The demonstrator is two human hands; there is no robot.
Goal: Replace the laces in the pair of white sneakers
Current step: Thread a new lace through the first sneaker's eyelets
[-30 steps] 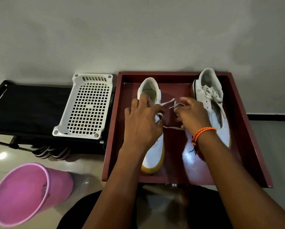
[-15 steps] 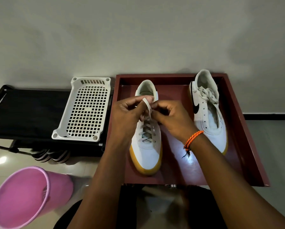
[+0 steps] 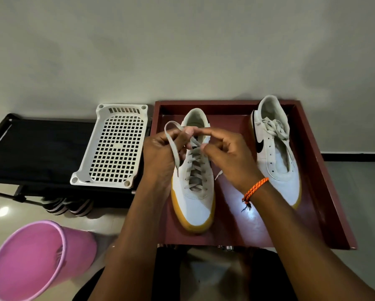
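Two white sneakers with yellow soles stand in a dark red tray. The left sneaker is laced with a pale grey lace, whose loose end makes a loop above my left hand. My left hand pinches that loop near the top eyelets. My right hand, with an orange band at the wrist, pinches the other lace end beside it. The right sneaker stands apart at the tray's right, its lace bunched loosely near the tongue.
A white perforated plastic basket lies on a black rack left of the tray. A pink bucket stands at the lower left on the glossy floor. Striped footwear sits under the rack. A grey wall is behind.
Both hands came together over the left sneaker's top eyelets. The lace end in my left hand has been drawn up into a wider loop to the left.
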